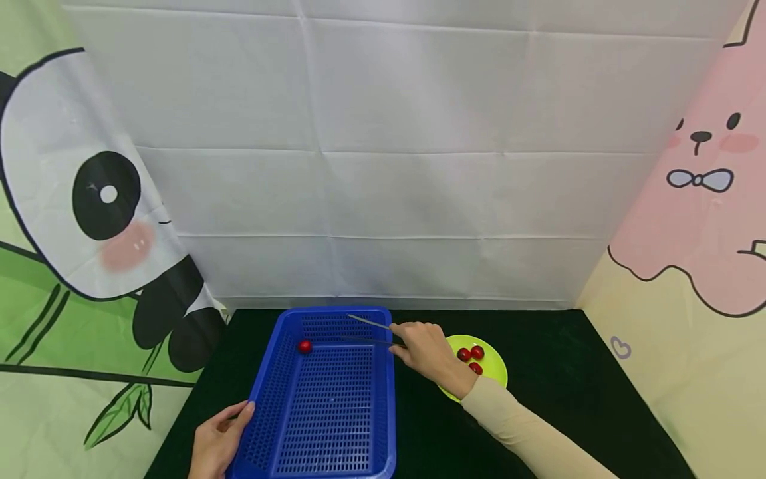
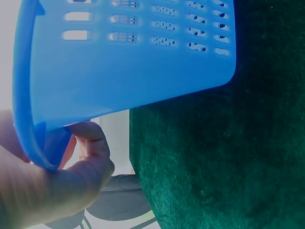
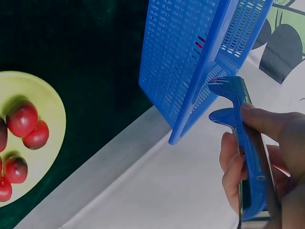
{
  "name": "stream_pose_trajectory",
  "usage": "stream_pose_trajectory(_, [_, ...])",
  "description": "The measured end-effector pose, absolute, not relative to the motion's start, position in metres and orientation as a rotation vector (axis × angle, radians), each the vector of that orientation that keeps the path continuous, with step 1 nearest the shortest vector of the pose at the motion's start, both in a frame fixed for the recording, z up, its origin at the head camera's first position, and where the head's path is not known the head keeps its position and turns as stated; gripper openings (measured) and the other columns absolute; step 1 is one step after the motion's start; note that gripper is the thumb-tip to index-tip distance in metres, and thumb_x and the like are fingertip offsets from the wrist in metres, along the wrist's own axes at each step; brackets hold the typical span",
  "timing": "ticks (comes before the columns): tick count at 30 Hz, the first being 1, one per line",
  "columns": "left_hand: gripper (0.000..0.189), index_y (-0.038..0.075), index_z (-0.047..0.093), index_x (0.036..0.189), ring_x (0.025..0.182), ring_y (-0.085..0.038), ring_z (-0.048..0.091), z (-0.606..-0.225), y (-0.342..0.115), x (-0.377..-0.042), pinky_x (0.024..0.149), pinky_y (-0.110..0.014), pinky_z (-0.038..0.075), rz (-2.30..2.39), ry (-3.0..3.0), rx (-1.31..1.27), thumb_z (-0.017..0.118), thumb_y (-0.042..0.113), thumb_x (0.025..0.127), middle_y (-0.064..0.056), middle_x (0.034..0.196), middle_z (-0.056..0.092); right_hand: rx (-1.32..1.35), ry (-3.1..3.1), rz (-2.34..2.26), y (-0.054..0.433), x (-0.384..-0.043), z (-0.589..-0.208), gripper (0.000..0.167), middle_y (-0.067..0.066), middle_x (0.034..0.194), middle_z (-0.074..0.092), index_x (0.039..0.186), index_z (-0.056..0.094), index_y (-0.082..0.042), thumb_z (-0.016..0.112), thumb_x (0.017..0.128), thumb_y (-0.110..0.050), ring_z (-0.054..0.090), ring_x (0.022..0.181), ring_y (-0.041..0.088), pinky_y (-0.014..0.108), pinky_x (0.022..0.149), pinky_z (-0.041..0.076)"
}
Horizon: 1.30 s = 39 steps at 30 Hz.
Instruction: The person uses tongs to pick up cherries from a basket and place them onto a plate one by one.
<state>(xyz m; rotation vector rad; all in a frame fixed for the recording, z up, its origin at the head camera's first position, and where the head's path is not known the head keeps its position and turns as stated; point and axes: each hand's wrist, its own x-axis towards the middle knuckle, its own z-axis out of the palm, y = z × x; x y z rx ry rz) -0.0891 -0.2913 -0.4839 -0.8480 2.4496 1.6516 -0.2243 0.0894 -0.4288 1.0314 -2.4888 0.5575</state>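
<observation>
My left hand (image 1: 220,438) grips the left rim of a blue perforated plastic basket (image 1: 390,399), thumb on top; in the left wrist view its fingers curl round the rim at the corner. My right hand (image 1: 426,351) holds metal serving tongs (image 1: 371,322) over the basket's far right side. The right wrist view shows the tongs (image 3: 252,157) with a fork end and a spoon end, spread apart with nothing between them. One red round fruit (image 1: 305,346) lies inside the basket near its far left.
Right of the basket, partly behind the right forearm, a yellow-green plate (image 1: 495,372) holds several red round fruits (image 3: 22,119). Both stand on a dark green cloth-covered table (image 1: 550,352). A white curtain (image 1: 407,199) hangs behind, with printed panda and pink animal cloths at the sides.
</observation>
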Motion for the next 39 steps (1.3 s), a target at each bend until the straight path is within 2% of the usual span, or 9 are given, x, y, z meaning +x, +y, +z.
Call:
stream_pose_trajectory(6, [0.084, -0.011, 0.054, 0.139, 0.076, -0.018, 0.069, -0.484, -0.294, -0.089, 0.068, -0.042, 0.059, 1.626, 2.468, -0.84, 0.07, 0.057, 0.093, -0.008, 0.09, 0.073, 1.061, -2.49, 0.512, 0.076, -0.225, -0.43, 0.03, -0.002, 0.075, 0.065, 0.112, 0.076, -0.006, 0.083, 0.09, -0.025, 0.042, 0.053, 0.003, 0.015, 0.046, 0.028])
stream_pose_trajectory(9, [0.086, -0.012, 0.053, 0.139, 0.076, -0.019, 0.069, -0.484, -0.296, -0.088, 0.068, -0.043, 0.059, 1.6, 2.475, -0.838, 0.069, 0.058, 0.092, -0.01, 0.091, 0.073, 1.077, -2.485, 0.499, 0.069, -0.226, -0.43, 0.027, -0.002, 0.07, 0.061, 0.109, 0.076, -0.006, 0.083, 0.09, -0.025, 0.041, 0.052, 0.003, 0.014, 0.045, 0.027])
stream_pose_trajectory(16, [0.09, -0.012, 0.052, 0.14, 0.076, -0.019, 0.069, -0.481, -0.3, -0.09, 0.068, -0.043, 0.059, 1.619, 2.447, -0.833, 0.072, 0.06, 0.09, -0.011, 0.091, 0.072, 1.085, -2.532, 0.515, 0.057, -0.229, -0.43, 0.037, 0.004, 0.086, 0.073, 0.118, 0.076, -0.002, 0.081, 0.092, -0.028, 0.036, 0.047, 0.002, 0.014, 0.042, 0.026])
stream_pose_trajectory(20, [0.088, -0.012, 0.052, 0.14, 0.076, -0.018, 0.068, -0.48, -0.301, -0.091, 0.068, -0.041, 0.059, 1.613, 2.448, -0.844, 0.071, 0.059, 0.091, -0.01, 0.09, 0.072, 1.078, -2.56, 0.509, 0.051, -0.231, -0.428, 0.039, 0.003, 0.083, 0.072, 0.121, 0.075, -0.002, 0.08, 0.092, -0.028, 0.031, 0.043, 0.002, 0.015, 0.04, 0.022])
stream_pose_trajectory(27, [0.093, -0.014, 0.051, 0.14, 0.078, -0.022, 0.07, -0.483, -0.301, -0.091, 0.069, -0.045, 0.06, 1.619, 2.427, -0.847, 0.072, 0.061, 0.089, -0.017, 0.094, 0.073, 1.055, -2.626, 0.486, 0.041, -0.236, -0.43, 0.04, 0.001, 0.082, 0.07, 0.123, 0.075, -0.005, 0.08, 0.092, -0.029, 0.031, 0.043, 0.001, 0.015, 0.04, 0.022])
stream_pose_trajectory(36, [0.091, -0.014, 0.052, 0.138, 0.076, -0.021, 0.07, -0.486, -0.297, -0.092, 0.068, -0.044, 0.06, 1.648, 2.429, -0.841, 0.073, 0.06, 0.089, -0.012, 0.089, 0.073, 1.044, -2.681, 0.44, 0.031, -0.239, -0.437, 0.037, 0.002, 0.088, 0.074, 0.122, 0.076, -0.008, 0.08, 0.092, -0.03, 0.031, 0.041, 0.001, 0.015, 0.038, 0.021])
stream_pose_trajectory(39, [0.092, -0.014, 0.052, 0.138, 0.076, -0.021, 0.07, -0.486, -0.297, -0.092, 0.068, -0.044, 0.06, 1.628, 2.445, -0.837, 0.072, 0.061, 0.09, -0.013, 0.09, 0.073, 1.056, -2.686, 0.446, 0.026, -0.24, -0.44, 0.035, 0.0, 0.084, 0.071, 0.119, 0.077, -0.007, 0.081, 0.092, -0.029, 0.035, 0.044, 0.001, 0.014, 0.039, 0.024])
